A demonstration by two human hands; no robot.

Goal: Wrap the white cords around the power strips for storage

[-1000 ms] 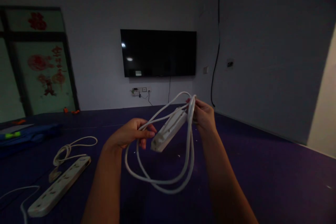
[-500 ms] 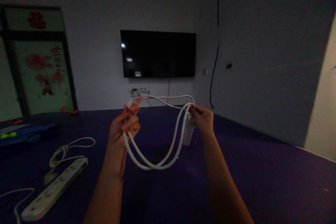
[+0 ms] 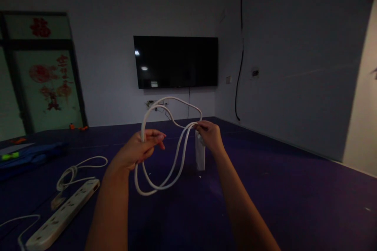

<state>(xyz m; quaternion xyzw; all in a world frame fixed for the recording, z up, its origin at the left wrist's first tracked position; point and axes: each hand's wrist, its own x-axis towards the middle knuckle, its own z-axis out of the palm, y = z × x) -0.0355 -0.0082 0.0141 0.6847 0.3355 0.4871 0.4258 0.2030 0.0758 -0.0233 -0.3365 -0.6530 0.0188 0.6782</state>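
A white cable hangs in loops between my two hands, above the dark purple floor. My left hand is on the left side of the loops; the cable runs between its thumb and curled fingers, with the fingertips pointing right. My right hand pinches the gathered cable strands at the right end of the loops. Just below those fingers hangs a white, box-shaped power strip, seen end-on and partly hidden by the hand.
Another white power strip lies on the floor at left, with its coiled cord behind it. Blue cloth lies farther left. A television hangs on the far wall, and a black cable dangles at right.
My left hand has turned over, its fingers now pointing right. The upper loops have risen and rounded. My right hand has shifted left with the hanging power strip.
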